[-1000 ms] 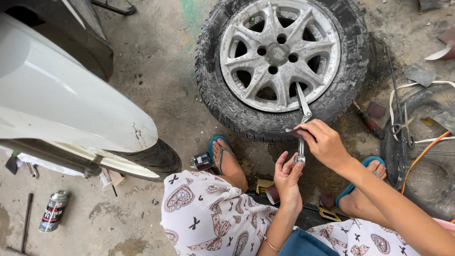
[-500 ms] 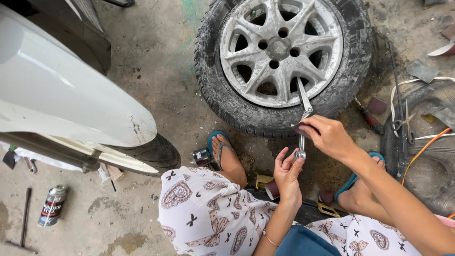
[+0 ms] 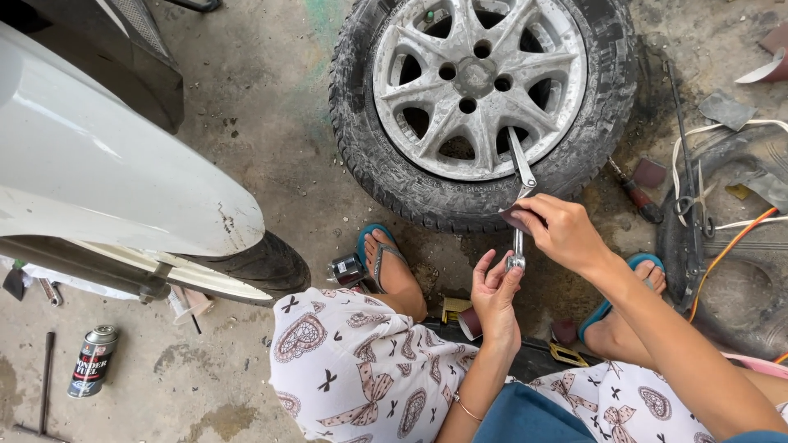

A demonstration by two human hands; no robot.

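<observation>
Down on the gritty concrete floor, the person crouches in front of a wheel lying flat: chunky knobbly black rubber around a dull silver alloy rim with slim spokes. A long shiny metal wrench stands between the hands, its top end leaning against the rim's lower edge. The right hand is curled round the wrench's middle, pinching a small dark patch against it. The left hand has fingers half spread, fingertips touching the wrench's lower ring end. Far left on the floor sits a small dark spray can with a red-and-white label band. A smooth white car fender curves above it.
</observation>
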